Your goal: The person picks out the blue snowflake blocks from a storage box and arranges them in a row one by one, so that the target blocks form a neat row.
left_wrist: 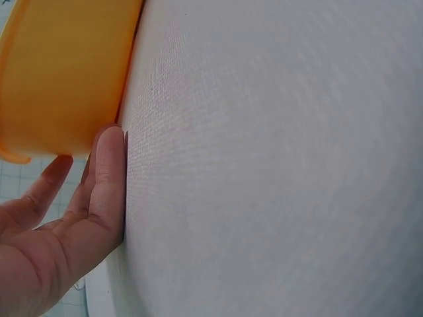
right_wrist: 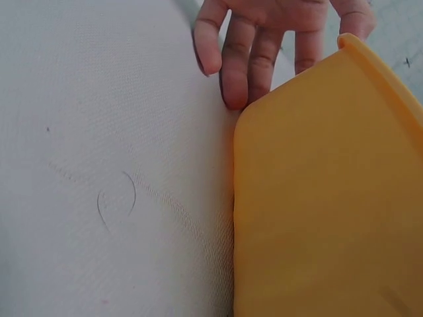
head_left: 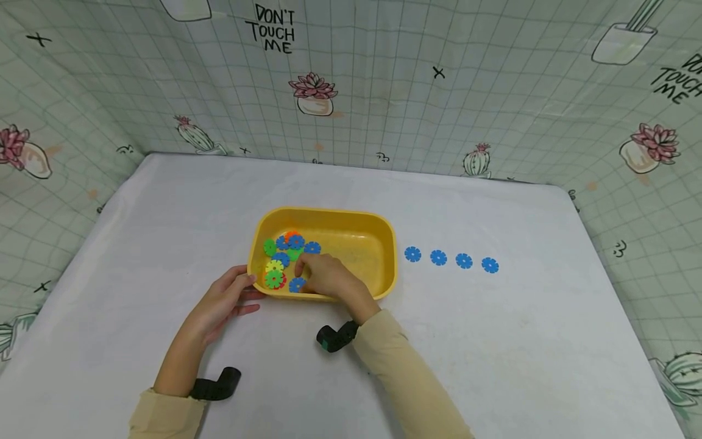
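Observation:
A yellow tray (head_left: 356,244) stands on the white-covered table. At its left end lie several flower-shaped plastic discs: a light green disc (head_left: 270,247), a yellow disc (head_left: 274,266), a green disc (head_left: 274,279), plus blue, orange and red ones. My left hand (head_left: 227,300) touches the tray's near left corner, fingers fairly straight; the left wrist view shows that hand (left_wrist: 73,218) against the outer wall. My right hand (head_left: 329,277) reaches over the near rim into the tray, thumb and index finger apart beside a blue disc (head_left: 297,285). The right wrist view shows only the tray's outer wall (right_wrist: 324,185) and my left hand (right_wrist: 264,39).
Right of the tray several blue discs lie spaced in a row, the nearest blue disc (head_left: 413,254) close to the tray's wall. Each wrist wears a black camera mount (head_left: 217,385). A patterned cloth (head_left: 378,91) hangs behind the table.

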{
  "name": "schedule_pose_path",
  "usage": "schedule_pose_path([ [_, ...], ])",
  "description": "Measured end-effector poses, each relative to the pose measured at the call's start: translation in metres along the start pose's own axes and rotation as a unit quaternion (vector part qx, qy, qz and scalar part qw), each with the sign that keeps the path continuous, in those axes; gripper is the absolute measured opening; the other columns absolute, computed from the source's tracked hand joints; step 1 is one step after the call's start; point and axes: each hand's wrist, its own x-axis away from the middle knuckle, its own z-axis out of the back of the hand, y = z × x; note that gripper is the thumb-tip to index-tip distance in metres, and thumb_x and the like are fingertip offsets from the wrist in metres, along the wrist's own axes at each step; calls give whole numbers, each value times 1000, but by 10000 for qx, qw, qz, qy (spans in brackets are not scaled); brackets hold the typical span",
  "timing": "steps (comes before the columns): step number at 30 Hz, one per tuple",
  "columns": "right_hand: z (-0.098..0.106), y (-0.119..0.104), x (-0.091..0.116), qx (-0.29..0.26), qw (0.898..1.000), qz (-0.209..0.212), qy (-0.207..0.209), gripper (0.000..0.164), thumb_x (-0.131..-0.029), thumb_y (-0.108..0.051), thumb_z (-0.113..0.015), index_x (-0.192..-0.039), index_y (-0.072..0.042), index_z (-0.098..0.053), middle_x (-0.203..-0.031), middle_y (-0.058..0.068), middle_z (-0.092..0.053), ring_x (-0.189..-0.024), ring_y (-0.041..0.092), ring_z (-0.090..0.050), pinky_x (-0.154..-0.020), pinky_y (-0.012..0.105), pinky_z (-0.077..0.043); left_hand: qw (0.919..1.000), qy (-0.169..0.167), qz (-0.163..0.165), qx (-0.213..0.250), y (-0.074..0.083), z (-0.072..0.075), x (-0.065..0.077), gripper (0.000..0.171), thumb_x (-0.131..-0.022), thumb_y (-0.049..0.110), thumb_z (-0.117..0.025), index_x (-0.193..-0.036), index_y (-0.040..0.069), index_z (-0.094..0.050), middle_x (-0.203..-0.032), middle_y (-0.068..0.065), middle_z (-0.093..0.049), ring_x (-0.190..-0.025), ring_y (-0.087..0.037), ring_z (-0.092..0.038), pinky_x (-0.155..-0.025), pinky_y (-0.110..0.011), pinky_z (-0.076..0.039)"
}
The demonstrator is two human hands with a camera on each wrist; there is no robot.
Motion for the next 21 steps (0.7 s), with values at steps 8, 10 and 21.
schedule_pose_path([
  [8, -1, 1, -1, 3, 10000, -5, -1, 21, -80, -14, -72, -96, -17, -59, -85, 0, -55, -76, 17, -47, -60, 22, -36, 10000, 16, -18, -1, 0, 0, 0, 53, -98, 33, -38, -140, 2, -29, -127, -23, -49, -97, -14, -60, -83, -26, -55],
  [10, -1, 1, -2, -9, 10000, -9, -10, 21, -80, -15, -72, -96, -16, -58, -83, 1, -55, -75, 17, -47, -59, 22, -36, 10000, 14, -21, -2, 0, 0, 0, 53, -98, 33, -38, -140, 2, -29, -127, -24, -49, -97, -14, -60, -82, -26, -55],
  [21, -1, 0, 0, 11, 10000, 8, 3, 21, -81, -13, -71, -97, -16, -59, -85, 0, -55, -75, 16, -47, -59, 21, -36, 10000, -8, -29, -3, 1, 0, 1, 53, -98, 34, -38, -140, 2, -29, -126, -23, -50, -96, -13, -60, -82, -25, -55],
])
